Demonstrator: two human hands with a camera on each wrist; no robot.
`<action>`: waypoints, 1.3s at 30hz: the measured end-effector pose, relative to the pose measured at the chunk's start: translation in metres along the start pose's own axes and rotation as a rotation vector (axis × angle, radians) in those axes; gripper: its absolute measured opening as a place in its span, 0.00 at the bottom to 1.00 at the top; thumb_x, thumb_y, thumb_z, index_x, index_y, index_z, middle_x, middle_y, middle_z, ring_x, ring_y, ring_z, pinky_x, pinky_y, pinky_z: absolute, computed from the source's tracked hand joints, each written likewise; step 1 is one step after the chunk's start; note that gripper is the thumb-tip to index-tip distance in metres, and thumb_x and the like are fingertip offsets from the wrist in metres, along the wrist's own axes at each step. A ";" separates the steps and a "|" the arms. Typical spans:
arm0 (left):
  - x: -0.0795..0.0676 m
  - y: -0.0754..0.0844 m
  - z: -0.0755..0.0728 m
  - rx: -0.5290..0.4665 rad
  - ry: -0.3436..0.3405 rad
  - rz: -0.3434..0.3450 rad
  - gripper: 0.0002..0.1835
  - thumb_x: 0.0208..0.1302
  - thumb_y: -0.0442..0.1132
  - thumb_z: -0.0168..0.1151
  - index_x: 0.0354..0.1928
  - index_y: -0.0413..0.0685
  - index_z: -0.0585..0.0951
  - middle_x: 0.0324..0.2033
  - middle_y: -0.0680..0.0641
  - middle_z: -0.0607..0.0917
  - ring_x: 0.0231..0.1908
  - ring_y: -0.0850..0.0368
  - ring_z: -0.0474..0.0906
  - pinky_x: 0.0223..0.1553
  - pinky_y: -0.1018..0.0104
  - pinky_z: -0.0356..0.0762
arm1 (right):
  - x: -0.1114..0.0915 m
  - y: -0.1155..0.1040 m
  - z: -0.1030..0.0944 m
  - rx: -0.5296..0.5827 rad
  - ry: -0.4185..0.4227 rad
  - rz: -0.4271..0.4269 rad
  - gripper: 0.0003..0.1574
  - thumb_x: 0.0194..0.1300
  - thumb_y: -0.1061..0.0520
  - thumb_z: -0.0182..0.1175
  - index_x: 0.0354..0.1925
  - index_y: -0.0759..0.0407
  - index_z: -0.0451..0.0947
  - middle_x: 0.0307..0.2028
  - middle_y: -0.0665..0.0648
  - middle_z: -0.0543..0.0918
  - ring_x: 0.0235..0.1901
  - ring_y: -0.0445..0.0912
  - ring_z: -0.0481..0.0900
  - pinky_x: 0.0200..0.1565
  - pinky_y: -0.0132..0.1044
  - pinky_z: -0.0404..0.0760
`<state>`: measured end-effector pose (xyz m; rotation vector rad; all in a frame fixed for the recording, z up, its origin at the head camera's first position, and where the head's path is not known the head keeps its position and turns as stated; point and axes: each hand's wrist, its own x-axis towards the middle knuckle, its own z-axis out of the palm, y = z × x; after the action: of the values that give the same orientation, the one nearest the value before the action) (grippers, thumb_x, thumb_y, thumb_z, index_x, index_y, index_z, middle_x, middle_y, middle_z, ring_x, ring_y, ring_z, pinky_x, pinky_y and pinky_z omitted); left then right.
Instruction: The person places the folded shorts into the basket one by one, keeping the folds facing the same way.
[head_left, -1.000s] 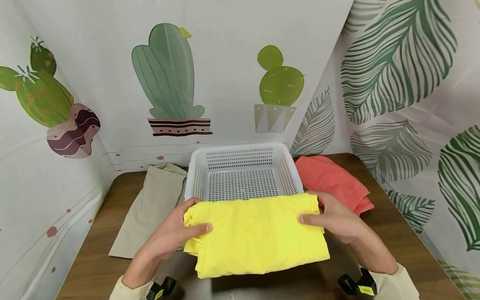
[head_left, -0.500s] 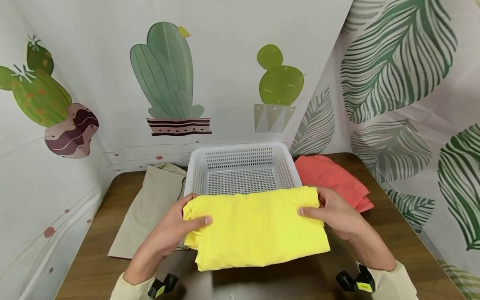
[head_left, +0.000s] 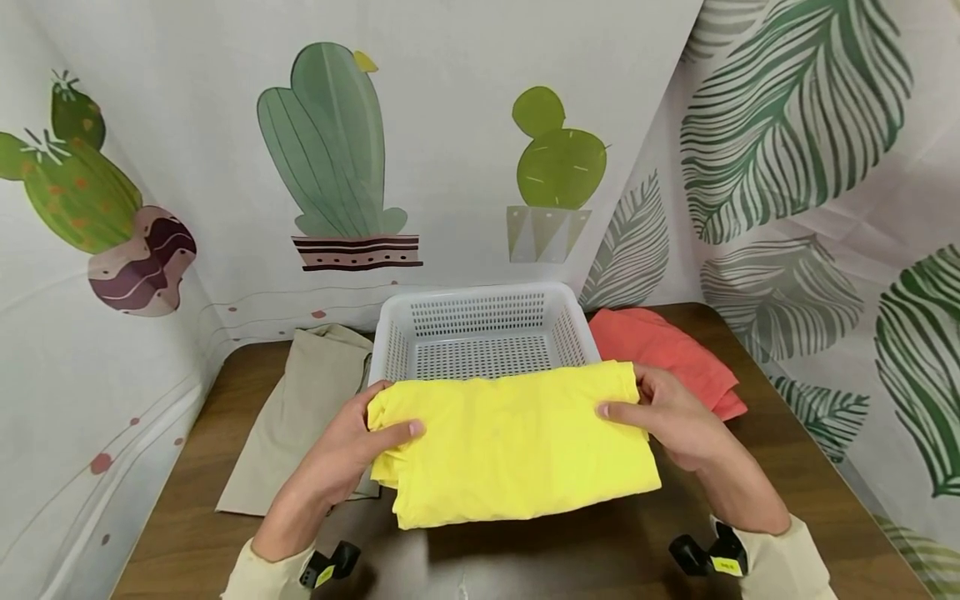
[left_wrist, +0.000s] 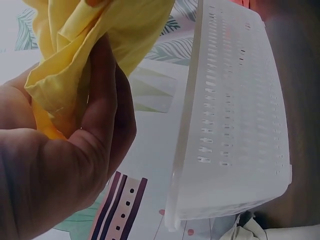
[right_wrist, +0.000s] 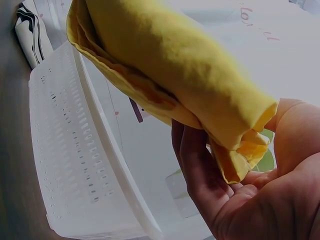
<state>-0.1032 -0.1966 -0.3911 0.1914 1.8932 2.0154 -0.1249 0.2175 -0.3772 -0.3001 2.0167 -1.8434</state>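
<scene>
A folded yellow garment (head_left: 517, 450) hangs between both hands in front of the white plastic basket (head_left: 384, 354), overlapping its near side in the head view. My left hand (head_left: 341, 454) grips the garment's left end, thumb on top and fingers underneath. At the right end, my right hand (head_left: 682, 425) pinches it the same way. In the left wrist view the cloth (left_wrist: 135, 35) bunches between thumb and fingers, beside the basket wall (left_wrist: 235, 125). The right wrist view has layered folds of the yellow garment (right_wrist: 180, 60) above the basket's rim (right_wrist: 107, 135).
Left of the basket lies a beige garment (head_left: 288, 425), partly behind my left arm. A coral-red garment (head_left: 663, 358) lies to its right. All rest on a brown wooden table (head_left: 810, 508), with a printed cactus backdrop (head_left: 465, 167) close behind the basket.
Both hands have moved slightly forward with the yellow garment, which covers more of the basket's near side. The basket and the other garments have stayed in place.
</scene>
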 end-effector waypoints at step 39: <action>0.016 0.000 -0.004 -0.034 0.047 0.051 0.32 0.74 0.33 0.67 0.73 0.35 0.65 0.54 0.36 0.82 0.47 0.44 0.90 0.44 0.47 0.88 | 0.023 -0.003 -0.003 0.112 0.113 0.081 0.37 0.75 0.57 0.66 0.72 0.70 0.62 0.44 0.58 0.90 0.40 0.54 0.92 0.44 0.53 0.89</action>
<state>-0.1191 -0.1950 -0.3939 0.1858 1.8987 2.1019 -0.1476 0.2108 -0.3773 -0.0830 1.9579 -1.9526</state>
